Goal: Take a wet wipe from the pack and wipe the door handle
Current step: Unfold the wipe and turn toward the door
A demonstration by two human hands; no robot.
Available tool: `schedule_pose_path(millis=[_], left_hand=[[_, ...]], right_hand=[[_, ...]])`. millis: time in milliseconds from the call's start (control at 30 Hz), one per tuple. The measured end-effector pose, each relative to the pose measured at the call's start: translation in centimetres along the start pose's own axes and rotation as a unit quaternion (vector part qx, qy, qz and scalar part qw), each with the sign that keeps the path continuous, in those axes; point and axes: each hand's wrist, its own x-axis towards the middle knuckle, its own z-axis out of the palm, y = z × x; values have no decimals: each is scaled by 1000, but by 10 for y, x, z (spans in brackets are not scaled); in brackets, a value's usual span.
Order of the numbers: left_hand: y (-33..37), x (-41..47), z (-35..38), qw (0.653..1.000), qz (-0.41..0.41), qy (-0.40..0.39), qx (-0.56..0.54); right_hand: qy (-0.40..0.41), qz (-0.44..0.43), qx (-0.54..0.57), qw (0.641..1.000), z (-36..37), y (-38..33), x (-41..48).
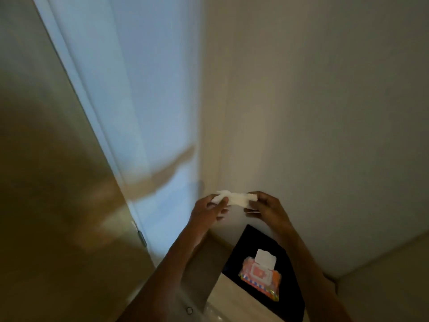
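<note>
A white wet wipe [236, 199] is stretched between both hands, in the air in front of the wall corner. My left hand [207, 212] pinches its left end and my right hand [269, 209] pinches its right end. Below them the pink wipe pack [260, 276] lies on a black surface [250, 242] with its white lid flap [265, 257] standing open. A white door [139, 112] rises at the left. A blurred door handle [201, 185] shows at the door's right edge, just left of the wipe.
A beige wall [325, 112] fills the right side and meets the floor [383, 287] at lower right. A tan panel [46, 182] with a hinge [142, 238] stands at the left. A pale ledge [232, 296] lies under the black surface.
</note>
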Motion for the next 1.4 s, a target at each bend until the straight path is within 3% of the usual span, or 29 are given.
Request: schedule_pose_path(millis=[200,333,533,667,800,933,1167,1400], left_hand=[[8,-42,-41,990,16,120,-78],[6,-89,-67,974,34,196,-109],[-12,-178,-111,928,28,346,-133],[-26,-251,-147,898,33,412,-152],[-35,-326,-176,870,61,432,-229],[-40,-385,-198,844,48,494,-206],[-65,-475,-235,841,39,518,-152],[-77,-555,-279,864,20,499,-64]], right_hand=[[-110,-19,-17,994,51,-13,-3],[-138,-63,-53,987,95,-14,-13],[-242,-86,-75,963,174,-8,-53],[-336,-134,-94,928,238,-7,-97],[-391,-247,-153,874,297,-10,-150],[-438,-279,-153,841,344,-5,-195],[-451,-294,-164,826,408,7,-273],[-455,-289,-153,829,449,24,-349]])
